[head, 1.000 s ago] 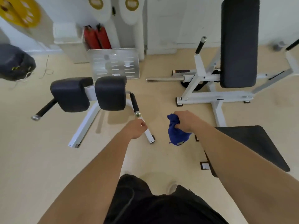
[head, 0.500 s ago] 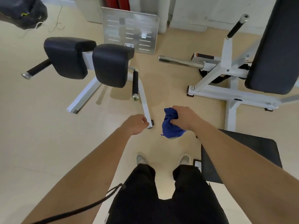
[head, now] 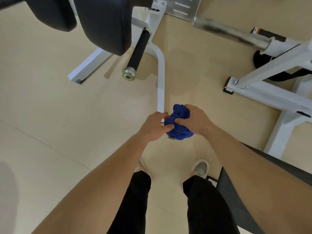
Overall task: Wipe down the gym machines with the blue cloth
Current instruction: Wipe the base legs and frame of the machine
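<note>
A bunched blue cloth (head: pixel 179 123) sits between both hands at the centre of the view, above the floor. My right hand (head: pixel 195 119) grips it from the right with curled fingers. My left hand (head: pixel 154 127) pinches its left side with thumb and fingers. Just beyond the hands ends the white floor tube (head: pixel 160 85) of a gym machine with black pads (head: pixel 104 22) and a black handle (head: pixel 138 53) tipped in metal. The tube's end is hidden behind my left hand.
A second white-framed machine (head: pixel 270 92) with a chrome bar (head: pixel 231 32) stands at the right. A black seat pad (head: pixel 236 191) lies by my right leg. A perforated metal plate (head: pixel 182 7) is at the top. Beige floor spreads to the left.
The view has moved closer and tilted down toward the padded machine. My left hand has moved right and taken hold of the cloth, which my right hand still holds.
</note>
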### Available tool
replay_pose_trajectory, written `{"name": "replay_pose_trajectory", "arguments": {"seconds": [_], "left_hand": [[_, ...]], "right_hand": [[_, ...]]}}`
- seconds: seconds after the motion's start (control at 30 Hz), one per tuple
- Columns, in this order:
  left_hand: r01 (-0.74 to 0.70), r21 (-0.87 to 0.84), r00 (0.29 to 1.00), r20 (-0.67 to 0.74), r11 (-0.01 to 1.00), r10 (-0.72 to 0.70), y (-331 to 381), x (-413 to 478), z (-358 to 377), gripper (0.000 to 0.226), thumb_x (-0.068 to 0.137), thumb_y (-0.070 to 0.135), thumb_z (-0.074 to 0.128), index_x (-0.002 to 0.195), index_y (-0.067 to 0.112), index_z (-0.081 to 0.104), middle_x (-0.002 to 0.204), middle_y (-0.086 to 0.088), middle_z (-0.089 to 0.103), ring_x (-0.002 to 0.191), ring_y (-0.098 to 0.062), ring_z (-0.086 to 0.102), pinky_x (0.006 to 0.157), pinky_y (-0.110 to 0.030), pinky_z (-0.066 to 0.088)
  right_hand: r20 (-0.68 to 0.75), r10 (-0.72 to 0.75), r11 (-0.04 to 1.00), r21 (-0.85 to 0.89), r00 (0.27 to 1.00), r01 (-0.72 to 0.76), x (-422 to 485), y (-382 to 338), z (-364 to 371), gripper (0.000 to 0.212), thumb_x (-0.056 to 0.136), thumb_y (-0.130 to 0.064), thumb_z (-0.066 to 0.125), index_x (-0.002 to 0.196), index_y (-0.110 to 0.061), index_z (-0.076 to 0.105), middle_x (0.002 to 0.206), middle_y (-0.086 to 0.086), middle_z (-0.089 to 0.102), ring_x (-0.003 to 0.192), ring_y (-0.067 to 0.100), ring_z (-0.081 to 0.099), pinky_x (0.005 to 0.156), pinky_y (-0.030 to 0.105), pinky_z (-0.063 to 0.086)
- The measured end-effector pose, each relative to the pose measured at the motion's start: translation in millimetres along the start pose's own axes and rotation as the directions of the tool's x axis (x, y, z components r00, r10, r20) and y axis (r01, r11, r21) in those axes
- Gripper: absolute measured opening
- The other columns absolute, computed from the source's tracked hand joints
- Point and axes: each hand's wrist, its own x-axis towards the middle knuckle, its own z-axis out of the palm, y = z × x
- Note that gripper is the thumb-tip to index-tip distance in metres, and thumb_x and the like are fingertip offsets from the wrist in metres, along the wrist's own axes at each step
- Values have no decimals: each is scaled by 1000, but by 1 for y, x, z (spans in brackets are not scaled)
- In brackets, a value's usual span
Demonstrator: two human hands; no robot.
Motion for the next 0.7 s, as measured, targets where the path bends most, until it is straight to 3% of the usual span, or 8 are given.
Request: {"name": "replay_pose_trajectory", "arguments": {"seconds": [0.13, 0.23, 0.4, 0.47, 0.63, 0.7], "left_hand": [[77, -27, 997, -22, 997, -78, -43, 51, 21, 17, 77, 27, 67, 87, 18, 57, 91, 4, 65, 78, -13, 62, 69, -31, 51], [98, -34, 995, -20, 995, -98, -80, 96, 32, 15, 78, 15, 65, 75, 18, 50, 68, 6, 56, 55, -4, 55, 54, -22, 46], [90, 6, 996, 20, 996, -90, -145, 176, 51, 20, 81, 14, 68, 78, 21, 49, 77, 3, 58, 63, -12, 51, 52, -17, 40], [72, 3, 997, 12, 997, -73, -168, 211, 58, 22, 79, 16, 74, 79, 21, 52, 81, 2, 60, 68, -12, 54, 58, -20, 44], [74, -57, 997, 1, 996, -74, -213, 293, 66, 26, 82, 35, 75, 78, 17, 58, 75, 2, 65, 68, -12, 61, 65, -26, 50], [39, 7, 998, -43, 999, -39, -233, 318, 64, 22, 83, 23, 73, 74, 16, 54, 75, -1, 63, 68, -15, 59, 66, -27, 50]], "right_hand": [[3, 53, 998, 38, 999, -53, 53, 50, 32, 33, 79, -34, 77, 102, -18, 59, 92, -4, 67, 84, 14, 64, 70, 28, 51], [54, 36, 999, -35, 998, -34, 98, 89, 54, 25, 81, -37, 75, 94, -18, 65, 87, 1, 71, 83, 20, 67, 77, 39, 54], [7, 67, 993, -101, 998, -66, 178, 150, 86, 30, 83, -40, 72, 97, -19, 55, 83, -7, 62, 77, 17, 60, 69, 32, 48], [-23, 75, 988, -136, 997, -77, 212, 170, 97, 30, 83, -42, 70, 98, -23, 52, 83, -10, 59, 77, 15, 59, 67, 31, 46], [-78, 141, 961, -230, 987, -156, 296, 211, 129, 25, 84, -43, 64, 90, -20, 55, 80, -4, 65, 71, 16, 62, 55, 27, 41], [-101, 165, 948, -258, 981, -186, 324, 223, 146, 31, 81, -47, 64, 89, -18, 57, 81, -1, 66, 69, 18, 63, 53, 26, 41]]}}
